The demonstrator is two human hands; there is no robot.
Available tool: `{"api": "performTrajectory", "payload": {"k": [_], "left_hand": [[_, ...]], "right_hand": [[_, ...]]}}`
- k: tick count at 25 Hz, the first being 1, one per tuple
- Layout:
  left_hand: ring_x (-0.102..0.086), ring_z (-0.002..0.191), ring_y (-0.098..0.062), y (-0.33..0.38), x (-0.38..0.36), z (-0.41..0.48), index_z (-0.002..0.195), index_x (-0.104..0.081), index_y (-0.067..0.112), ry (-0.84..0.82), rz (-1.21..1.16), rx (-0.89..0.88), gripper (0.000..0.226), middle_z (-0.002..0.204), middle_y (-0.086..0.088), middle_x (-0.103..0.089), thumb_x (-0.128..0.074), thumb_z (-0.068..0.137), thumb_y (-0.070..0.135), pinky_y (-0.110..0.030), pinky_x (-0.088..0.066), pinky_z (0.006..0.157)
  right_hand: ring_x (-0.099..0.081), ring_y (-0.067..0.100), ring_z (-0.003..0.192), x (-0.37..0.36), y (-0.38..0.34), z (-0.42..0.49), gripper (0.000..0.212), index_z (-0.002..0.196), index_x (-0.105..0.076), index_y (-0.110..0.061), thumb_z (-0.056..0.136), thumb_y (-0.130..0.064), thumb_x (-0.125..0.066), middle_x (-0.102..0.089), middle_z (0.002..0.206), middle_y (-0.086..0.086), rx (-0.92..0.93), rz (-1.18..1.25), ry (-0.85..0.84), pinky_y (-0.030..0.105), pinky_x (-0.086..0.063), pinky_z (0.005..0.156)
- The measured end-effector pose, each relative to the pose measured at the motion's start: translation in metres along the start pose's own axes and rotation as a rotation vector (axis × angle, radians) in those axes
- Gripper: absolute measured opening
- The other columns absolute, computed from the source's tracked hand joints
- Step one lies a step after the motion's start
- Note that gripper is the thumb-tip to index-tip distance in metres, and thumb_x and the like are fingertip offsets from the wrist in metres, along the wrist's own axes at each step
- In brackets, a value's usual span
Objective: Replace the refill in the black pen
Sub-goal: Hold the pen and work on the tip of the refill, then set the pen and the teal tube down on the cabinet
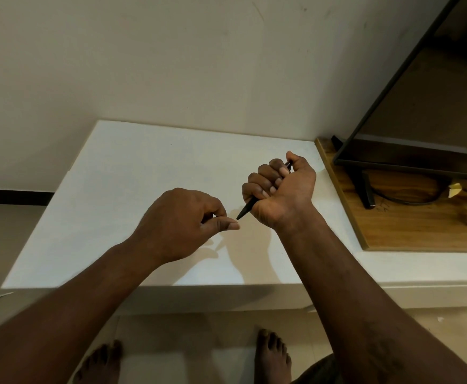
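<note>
The right hand (279, 189) is wrapped tight around the pen (247, 207), up above the tabletop (132, 189) near its right edge. The pen is thin and black, tip pointing at the left hand (188, 220), whose fingers pinch together just beside it.

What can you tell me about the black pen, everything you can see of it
The black pen is slim, dark and matte, plastic by the look of it. The right hand grips it in a closed fist above the white table, so the fingers hide most of the barrel. It slants, tapered tip low and toward the left hand, back end poking out by the thumb. The left hand's pinched thumb and forefinger sit right at the tip; whether they hold a refill is too small to tell.
</note>
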State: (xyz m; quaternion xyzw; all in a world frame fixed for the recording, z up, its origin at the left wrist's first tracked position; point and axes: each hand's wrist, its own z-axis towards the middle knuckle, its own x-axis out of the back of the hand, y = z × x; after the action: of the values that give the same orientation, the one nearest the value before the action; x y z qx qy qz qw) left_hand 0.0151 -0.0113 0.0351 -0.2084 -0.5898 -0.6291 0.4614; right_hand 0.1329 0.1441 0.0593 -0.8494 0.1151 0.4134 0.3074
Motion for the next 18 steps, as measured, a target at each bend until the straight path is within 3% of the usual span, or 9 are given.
{"api": "performTrajectory", "payload": {"k": [9, 12, 15, 18], "left_hand": [[-0.058, 0.058, -0.009, -0.002, 0.001, 0.000, 0.086, -0.080, 0.028, 0.049, 0.028, -0.055, 0.067, 0.065, 0.013, -0.066, -0.042, 0.079, 0.083, -0.024, -0.038, 0.056], [-0.055, 0.054, -0.011, -0.001, 0.001, -0.002, 0.081, -0.079, 0.028, 0.099, 0.090, -0.071, 0.064, 0.060, 0.011, -0.063, -0.045, 0.081, 0.082, -0.026, -0.041, 0.054], [-0.051, 0.050, -0.011, -0.001, 0.000, -0.003, 0.076, -0.078, 0.025, 0.153, 0.133, -0.082, 0.063, 0.057, 0.011, -0.060, -0.046, 0.085, 0.078, -0.028, -0.042, 0.050], [-0.052, 0.052, -0.011, -0.002, 0.000, -0.002, 0.078, -0.078, 0.022, 0.184, 0.148, -0.046, 0.060, 0.060, 0.009, -0.063, -0.049, 0.087, 0.074, -0.023, -0.037, 0.051]], "right_hand": [[-0.018, 0.012, 0.040, -0.002, 0.004, -0.004, 0.049, 0.055, -0.036, -0.020, 0.097, -0.042, -0.049, -0.024, 0.051, -0.007, -0.062, 0.003, -0.016, 0.024, -0.013, 0.047], [-0.021, 0.011, 0.039, -0.003, 0.003, -0.005, 0.056, 0.058, -0.039, -0.019, 0.102, -0.052, -0.047, -0.026, 0.051, -0.007, -0.105, 0.009, -0.054, 0.023, -0.017, 0.043], [-0.027, 0.010, 0.044, -0.004, 0.009, -0.004, 0.060, 0.070, -0.049, -0.015, 0.107, -0.062, -0.039, -0.033, 0.057, -0.006, -0.098, -0.034, -0.063, 0.022, -0.026, 0.044], [-0.045, 0.012, 0.053, -0.006, 0.017, -0.004, 0.053, 0.091, -0.061, -0.009, 0.111, -0.053, -0.038, -0.049, 0.066, 0.000, -0.045, -0.175, -0.038, 0.024, -0.043, 0.054]]}}
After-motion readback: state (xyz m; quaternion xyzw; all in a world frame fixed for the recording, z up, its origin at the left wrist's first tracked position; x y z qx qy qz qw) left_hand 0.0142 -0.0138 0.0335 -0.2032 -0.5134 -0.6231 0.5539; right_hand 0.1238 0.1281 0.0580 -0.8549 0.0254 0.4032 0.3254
